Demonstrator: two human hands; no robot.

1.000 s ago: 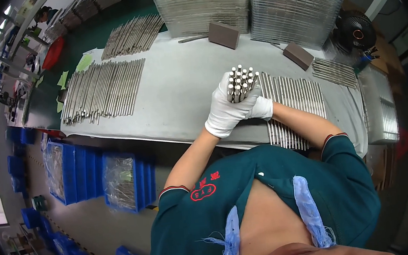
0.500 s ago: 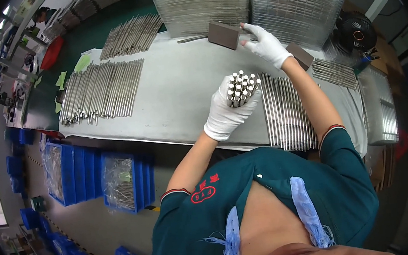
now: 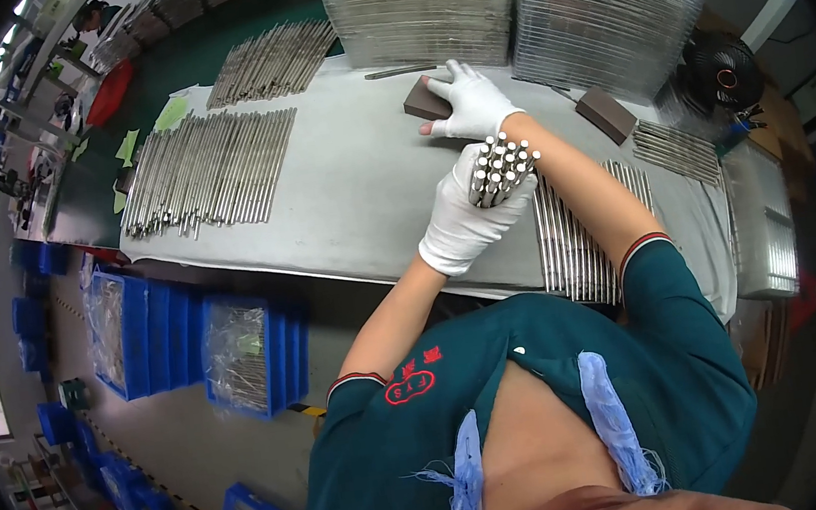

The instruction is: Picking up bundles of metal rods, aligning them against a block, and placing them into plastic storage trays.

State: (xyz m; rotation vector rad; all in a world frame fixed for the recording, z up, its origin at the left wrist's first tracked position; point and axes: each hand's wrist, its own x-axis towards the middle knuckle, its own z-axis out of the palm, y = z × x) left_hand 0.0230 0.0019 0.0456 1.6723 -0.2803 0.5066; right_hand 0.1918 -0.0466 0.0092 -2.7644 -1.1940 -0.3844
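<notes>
My left hand (image 3: 464,216), in a white glove, is wrapped around a bundle of thin metal rods (image 3: 501,172), their round pale ends pointing up at me. Beyond it, my right hand (image 3: 475,106) grips a dark brown block (image 3: 424,101), with bare thumb and fingertip showing from the white glove. The block's right part is hidden behind that hand. Under my right forearm lies a row of shiny metal rods (image 3: 582,235), side by side on the grey cloth (image 3: 349,181).
More rods (image 3: 207,172) lie in rows at the left, with another batch (image 3: 271,64) behind them. Stacked clear plastic trays (image 3: 421,12) stand at the back. A second brown block (image 3: 606,116) and a black fan (image 3: 724,73) sit right. Blue crates (image 3: 160,329) stand below the table.
My right hand has moved left and nearer with the brown block, closing more fully over it. The rod bundle in my left hand has shifted slightly right.
</notes>
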